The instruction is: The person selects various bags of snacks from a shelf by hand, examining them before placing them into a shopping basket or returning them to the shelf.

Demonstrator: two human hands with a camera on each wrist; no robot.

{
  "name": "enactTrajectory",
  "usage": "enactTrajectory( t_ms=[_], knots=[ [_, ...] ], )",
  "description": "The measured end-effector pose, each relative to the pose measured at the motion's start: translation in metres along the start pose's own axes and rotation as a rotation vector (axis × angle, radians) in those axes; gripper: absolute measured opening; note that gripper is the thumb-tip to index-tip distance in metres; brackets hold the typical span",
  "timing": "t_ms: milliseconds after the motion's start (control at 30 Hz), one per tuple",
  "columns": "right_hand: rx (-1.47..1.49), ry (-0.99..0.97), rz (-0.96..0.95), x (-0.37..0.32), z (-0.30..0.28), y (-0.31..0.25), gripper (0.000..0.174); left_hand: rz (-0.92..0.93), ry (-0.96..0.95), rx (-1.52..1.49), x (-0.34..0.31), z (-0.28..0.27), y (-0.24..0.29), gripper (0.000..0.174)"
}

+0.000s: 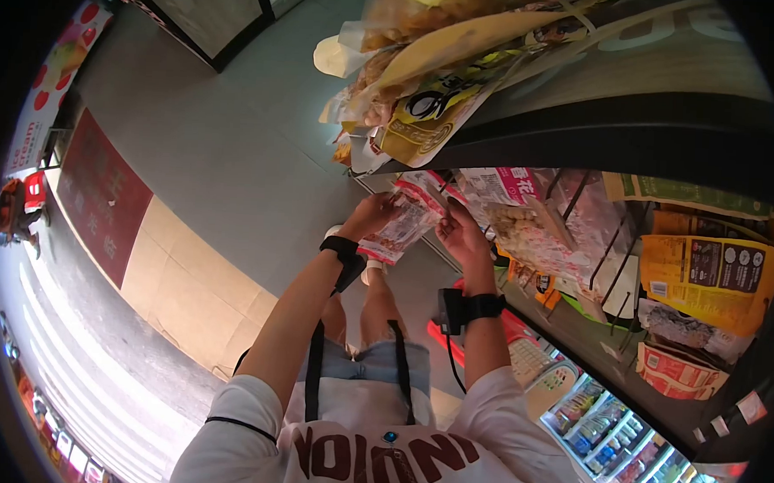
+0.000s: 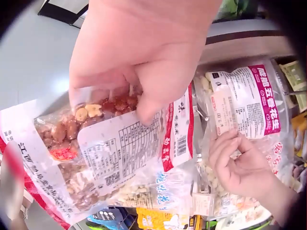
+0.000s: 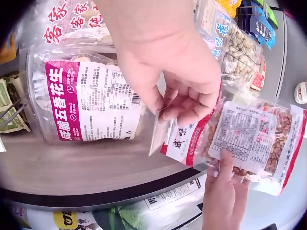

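Note:
A clear peanut bag [image 1: 403,223] with a red edge and a white printed label is held up in front of a snack rack. My left hand [image 1: 373,213] grips its lower part, thumb on the label side [image 2: 140,109]. The peanut bag [image 2: 120,153] fills the left wrist view. My right hand [image 1: 458,229] pinches the bag's top flap between thumb and fingers [image 3: 175,114]. In the right wrist view the peanut bag [image 3: 244,139] hangs to the right, with the left hand [image 3: 221,191] beneath it. Just behind hangs a pink-labelled peanut bag [image 3: 86,100].
The rack [image 1: 594,242] carries many hanging snack bags on wire hooks, with yellow bags [image 1: 705,273] at the right and more bags [image 1: 438,62] piled on top. A red basket [image 1: 521,334] stands by my legs. Grey floor [image 1: 218,148] lies to the left.

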State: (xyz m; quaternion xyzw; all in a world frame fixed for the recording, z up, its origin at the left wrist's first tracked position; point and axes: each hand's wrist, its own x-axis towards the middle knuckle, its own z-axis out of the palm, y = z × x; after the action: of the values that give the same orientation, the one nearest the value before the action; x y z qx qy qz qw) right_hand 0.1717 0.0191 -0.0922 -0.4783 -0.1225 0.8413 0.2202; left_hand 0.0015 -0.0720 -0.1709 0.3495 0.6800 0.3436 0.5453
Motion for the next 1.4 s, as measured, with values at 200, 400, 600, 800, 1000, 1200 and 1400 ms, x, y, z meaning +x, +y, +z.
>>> enactTrajectory(
  t_ms=[200,400,600,800,1000,1200,1400],
  knots=[
    [0.023,-0.009,0.012,0.0,0.002,0.001,0.024,0.041,0.04,0.079,-0.003,0.001,-0.008,0.032],
    [-0.002,0.002,0.0,-0.001,0.002,0.002,0.024,0.004,0.009,0.006,-0.005,-0.002,-0.01,0.035],
    [-0.003,-0.027,-0.005,0.001,-0.001,0.003,0.024,-0.025,0.054,-0.028,-0.004,0.003,-0.009,0.036],
    [-0.023,-0.05,-0.002,-0.003,0.0,0.007,0.027,-0.02,0.2,0.137,0.034,0.022,0.029,0.029],
    [-0.019,-0.037,-0.032,-0.001,-0.005,0.012,0.034,0.56,0.491,0.93,0.104,0.054,-0.004,0.02],
    [-0.036,-0.039,-0.102,-0.002,-0.004,0.02,0.037,0.224,0.396,0.055,0.06,0.028,0.014,0.032],
    [-0.094,0.047,-0.281,-0.027,0.003,0.034,0.036,0.165,0.172,0.17,-0.022,0.017,-0.021,0.034]
  ],
)
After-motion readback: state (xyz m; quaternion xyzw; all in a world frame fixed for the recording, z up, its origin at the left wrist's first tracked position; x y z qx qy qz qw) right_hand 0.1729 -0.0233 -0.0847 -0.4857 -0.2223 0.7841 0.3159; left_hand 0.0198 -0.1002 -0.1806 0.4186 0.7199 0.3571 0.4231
